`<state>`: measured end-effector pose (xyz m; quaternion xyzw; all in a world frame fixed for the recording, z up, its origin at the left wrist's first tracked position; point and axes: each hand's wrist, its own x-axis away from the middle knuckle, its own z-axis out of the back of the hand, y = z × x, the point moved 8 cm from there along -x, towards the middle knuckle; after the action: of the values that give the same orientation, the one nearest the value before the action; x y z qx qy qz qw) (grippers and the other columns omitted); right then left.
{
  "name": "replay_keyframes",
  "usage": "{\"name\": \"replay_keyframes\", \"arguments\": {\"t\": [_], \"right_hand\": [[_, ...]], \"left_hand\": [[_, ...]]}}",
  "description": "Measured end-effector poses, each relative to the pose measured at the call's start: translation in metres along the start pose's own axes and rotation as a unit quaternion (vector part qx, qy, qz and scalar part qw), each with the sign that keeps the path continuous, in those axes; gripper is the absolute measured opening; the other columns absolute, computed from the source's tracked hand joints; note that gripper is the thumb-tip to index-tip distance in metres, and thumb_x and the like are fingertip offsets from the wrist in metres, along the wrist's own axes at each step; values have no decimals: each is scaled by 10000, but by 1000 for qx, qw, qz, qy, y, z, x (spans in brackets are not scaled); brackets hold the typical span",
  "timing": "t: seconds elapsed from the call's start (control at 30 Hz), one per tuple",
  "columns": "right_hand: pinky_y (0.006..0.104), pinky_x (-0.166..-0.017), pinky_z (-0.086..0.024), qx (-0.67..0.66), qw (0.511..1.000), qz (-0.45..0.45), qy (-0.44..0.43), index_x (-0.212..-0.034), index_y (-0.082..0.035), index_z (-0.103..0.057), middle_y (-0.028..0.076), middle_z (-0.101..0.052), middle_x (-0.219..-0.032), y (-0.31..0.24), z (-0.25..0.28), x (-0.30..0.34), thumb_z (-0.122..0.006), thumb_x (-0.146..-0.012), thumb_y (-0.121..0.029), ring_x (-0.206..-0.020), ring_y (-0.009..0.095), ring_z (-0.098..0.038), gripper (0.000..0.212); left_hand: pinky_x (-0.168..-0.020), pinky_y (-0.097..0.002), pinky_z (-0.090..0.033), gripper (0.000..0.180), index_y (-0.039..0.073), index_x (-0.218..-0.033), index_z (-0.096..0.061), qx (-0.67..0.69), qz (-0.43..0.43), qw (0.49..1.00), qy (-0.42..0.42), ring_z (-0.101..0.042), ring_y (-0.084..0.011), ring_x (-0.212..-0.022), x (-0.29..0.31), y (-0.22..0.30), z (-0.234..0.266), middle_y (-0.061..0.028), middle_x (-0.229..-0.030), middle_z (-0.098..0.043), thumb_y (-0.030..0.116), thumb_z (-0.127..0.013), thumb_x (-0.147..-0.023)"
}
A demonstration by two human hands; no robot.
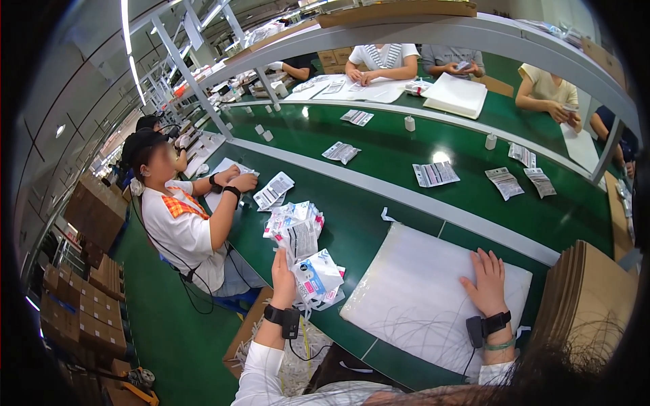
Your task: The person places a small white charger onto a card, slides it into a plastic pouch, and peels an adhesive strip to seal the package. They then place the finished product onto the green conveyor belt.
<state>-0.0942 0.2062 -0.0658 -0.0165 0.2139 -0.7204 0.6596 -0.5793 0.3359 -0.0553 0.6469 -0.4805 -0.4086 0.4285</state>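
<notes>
My left hand stands on edge against a heap of small packets, with the digits I can see stretched straight. The other fingers are hidden by the hand itself and the packets. Right beside its palm is a white, blue and pink packet. Farther up the heap lie a silvery printed pouch and more white-and-pink packets. My right hand rests flat, fingers spread, on a white plastic-covered pad; nothing is in it.
Behind a grey rail, a green conveyor belt carries several pouches and small white blocks. Flat cardboard stands at the right. A co-worker sits at the left; others sit across. A box of paper strips stands below.
</notes>
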Motion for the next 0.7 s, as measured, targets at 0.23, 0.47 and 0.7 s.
{"name": "replay_keyframes", "arguments": {"t": [0.23, 0.47, 0.7], "right_hand": [[516, -1194, -173, 3, 1000, 6, 9, -1434, -88, -475, 139, -422, -1497, 1, -2, 1, -645, -878, -409, -1405, 376, -327, 664], [514, -1206, -147, -13, 1000, -7, -9, -1434, -83, -481, 134, -417, -1509, 0, -1, 0, -648, -890, -400, -1423, 371, -307, 652], [516, -1192, -173, -2, 1000, 6, 9, -1427, -86, -486, 138, -424, -1494, 3, -2, 1, -645, -883, -413, -1403, 377, -330, 655]], "left_hand": [[-955, -258, -448, 336, 14, -1333, -554, -14, -14, 998, -56, -584, -121, -1099, 0, 8, -18, -45, -1211, -630, 205, -468, -1069], [-891, -255, -454, 304, 36, -1283, -583, -32, -48, 998, -1, -579, -98, -975, -3, 12, -9, 14, -1124, -631, 222, -497, -1058], [-855, -265, -468, 316, 41, -1287, -570, 51, 29, 998, -17, -574, -100, -969, -1, 6, -13, -4, -1143, -622, 240, -510, -1050]]}}
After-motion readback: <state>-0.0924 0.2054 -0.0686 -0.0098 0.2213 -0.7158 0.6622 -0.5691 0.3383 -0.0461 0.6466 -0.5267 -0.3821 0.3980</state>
